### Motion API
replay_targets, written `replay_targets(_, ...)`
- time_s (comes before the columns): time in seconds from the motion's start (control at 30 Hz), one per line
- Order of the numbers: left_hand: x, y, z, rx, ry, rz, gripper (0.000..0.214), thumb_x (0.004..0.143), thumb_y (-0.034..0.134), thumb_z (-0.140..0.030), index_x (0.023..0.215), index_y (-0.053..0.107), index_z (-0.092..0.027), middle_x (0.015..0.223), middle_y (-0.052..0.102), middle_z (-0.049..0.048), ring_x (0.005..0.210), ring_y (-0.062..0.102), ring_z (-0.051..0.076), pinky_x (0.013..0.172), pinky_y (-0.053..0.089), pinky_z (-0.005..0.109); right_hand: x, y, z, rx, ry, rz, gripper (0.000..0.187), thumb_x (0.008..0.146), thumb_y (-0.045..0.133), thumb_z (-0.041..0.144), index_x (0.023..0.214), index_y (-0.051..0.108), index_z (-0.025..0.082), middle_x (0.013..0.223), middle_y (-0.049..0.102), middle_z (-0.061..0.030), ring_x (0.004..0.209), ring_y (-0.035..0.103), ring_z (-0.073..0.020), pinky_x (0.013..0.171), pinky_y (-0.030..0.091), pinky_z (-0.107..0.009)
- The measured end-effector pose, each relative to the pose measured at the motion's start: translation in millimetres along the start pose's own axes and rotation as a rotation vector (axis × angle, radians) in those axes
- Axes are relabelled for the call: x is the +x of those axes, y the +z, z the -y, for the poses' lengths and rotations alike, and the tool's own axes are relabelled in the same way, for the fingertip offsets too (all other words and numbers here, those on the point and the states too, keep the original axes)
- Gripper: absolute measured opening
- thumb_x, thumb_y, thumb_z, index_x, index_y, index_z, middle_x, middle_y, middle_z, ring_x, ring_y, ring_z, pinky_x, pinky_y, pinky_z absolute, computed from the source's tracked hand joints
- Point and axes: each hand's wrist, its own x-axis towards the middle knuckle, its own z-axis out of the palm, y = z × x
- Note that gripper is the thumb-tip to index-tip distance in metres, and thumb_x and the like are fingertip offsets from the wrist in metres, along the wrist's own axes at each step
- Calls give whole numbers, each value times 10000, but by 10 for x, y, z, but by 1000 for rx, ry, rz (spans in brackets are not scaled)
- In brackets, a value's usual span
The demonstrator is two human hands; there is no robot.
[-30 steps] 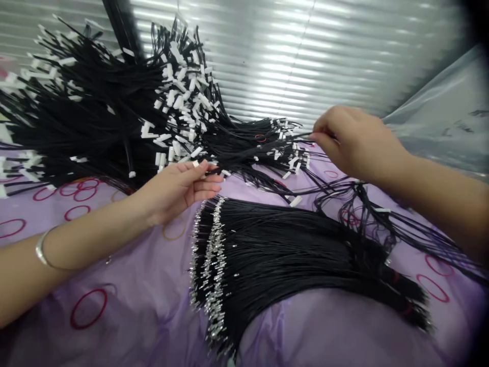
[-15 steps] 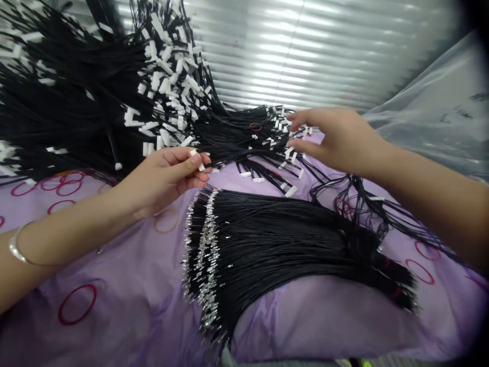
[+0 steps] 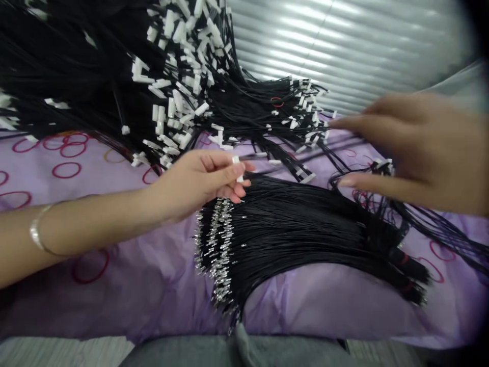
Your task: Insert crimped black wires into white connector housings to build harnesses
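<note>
My left hand (image 3: 208,177) pinches a small white connector (image 3: 237,168) between thumb and fingers. Blurred black wires run from the connector toward the right. My right hand (image 3: 424,153) is smeared by motion, its thumb and fingers spread apart with nothing visibly gripped. Beneath both hands lies a fan of black wires (image 3: 301,224) with bare silvery terminals (image 3: 223,255) at the left end. Red bands tie its right end. Behind it lies a bundle of black wires (image 3: 252,104) with white connectors on their ends.
A large heap of black cables (image 3: 69,66) with white connectors rises at the back left. Red rubber bands (image 3: 66,170) are scattered over the purple cloth (image 3: 153,290). Loose looped wires (image 3: 428,216) trail off to the right. Ribbed shiny metal (image 3: 282,41) stands behind.
The view has shifted, so most things sit higher and further right. My left hand still pinches the connector. My right hand has moved right and closer, away from the bundled connectors.
</note>
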Motion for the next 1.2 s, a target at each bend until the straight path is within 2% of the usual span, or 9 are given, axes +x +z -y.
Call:
replay_targets(0.1, 30, -11, 172, 38, -87, -19, 190, 886, 650, -60, 762, 771, -137, 676, 733, 11, 556, 687, 90, 582, 582, 160, -188, 154, 515, -44, -66, 14, 582, 966, 382, 599, 1308, 585, 175, 1314, 563, -207, 1193, 553, -401, 1023, 434, -599)
replay_targets(0.17, 18, -13, 205, 100, -89, -9, 179, 866, 676, -76, 722, 760, -141, 716, 746, 18, 592, 702, 102, 629, 598, 180, -272, 254, 930, 222, -100, 13, 249, 993, 469, 349, 1050, 662, 202, 1043, 671, -125, 961, 644, -262, 845, 552, -423)
replay_targets(0.3, -8, -31, 180, 187, -54, 6, 117, 874, 690, -142, 787, 768, -151, 867, 770, 34, 659, 707, 110, 690, 610, 206, -219, 533, 1428, 415, -174, 50, 265, 985, 470, 187, 855, 700, 178, 871, 682, -85, 777, 610, -198, 722, 539, -356)
replay_targets(0.53, -1, -80, 190, 219, -60, 37, 143, 815, 797, -295, 879, 774, -169, 820, 761, 28, 669, 710, 133, 707, 627, 229, -101, 857, 1406, 581, -18, -25, 200, 967, 533, 198, 871, 703, 157, 902, 639, -75, 829, 540, -185, 772, 480, -332)
replay_targets(0.67, -59, -99, 156, 183, -46, 32, 80, 851, 767, -260, 896, 783, -196, 888, 784, 20, 692, 726, 108, 696, 615, 173, -161, 732, 1457, 589, -9, -7, 207, 978, 463, 164, 881, 645, 148, 994, 637, -91, 876, 536, -200, 792, 455, -363)
replay_targets(0.77, -137, -81, 89, 211, -76, 88, 101, 884, 733, -260, 952, 782, -205, 738, 774, 0, 643, 724, 90, 645, 592, 117, -180, 603, 1433, 705, 45, -12, 173, 980, 438, 149, 900, 591, 160, 971, 664, -74, 869, 583, -182, 784, 477, -341)
replay_targets(0.9, -238, 9, 63, 235, -157, 192, 49, 871, 711, -178, 866, 756, -158, 706, 747, -2, 627, 720, 104, 628, 613, 147, -185, 482, 1336, 962, 187, -32, 92, 935, 555, 161, 874, 611, 202, 803, 682, 17, 701, 613, -106, 646, 481, -232)
replay_targets(1.03, -271, 51, 129, 261, -201, 288, 66, 833, 703, -101, 815, 737, -155, 720, 733, -14, 664, 731, 113, 660, 628, 163, -180, 425, 1317, 1158, 241, -53, 100, 911, 622, 189, 856, 703, 212, 837, 735, 29, 746, 667, -89, 673, 506, -202)
replay_targets(1.2, -214, 25, 165, 238, -267, 269, 85, 869, 677, -120, 817, 738, -150, 717, 747, -15, 680, 748, 112, 680, 636, 165, -143, 472, 1312, 1222, 380, 35, 119, 826, 660, 137, 718, 695, 175, 658, 646, 43, 575, 549, -58, 522, 422, -174)
